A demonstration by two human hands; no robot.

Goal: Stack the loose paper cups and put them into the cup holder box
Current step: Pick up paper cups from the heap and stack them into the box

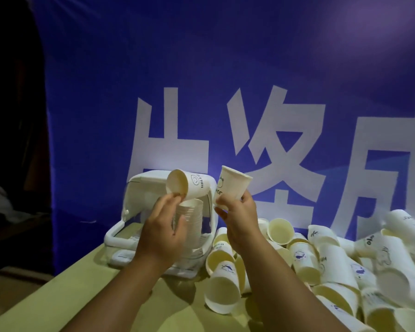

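Observation:
My left hand [162,230] pinches the rim of a white paper cup [188,185] with a smiley print, its mouth tilted toward me. Just to its right, my right hand [240,215] grips the base of a second printed cup [233,186], held mouth up and tilted. Both cups hover in front of the white cup holder box [139,185], whose front stands open. A stack of nested cups [193,221] stands inside the box, partly hidden behind my left hand. A heap of loose cups [321,267] covers the table to the right.
The box and cups rest on a pale yellow-green table [86,293]. A blue banner with large white characters [249,92] hangs right behind. The table's left edge drops off into a dark area with clutter on the floor.

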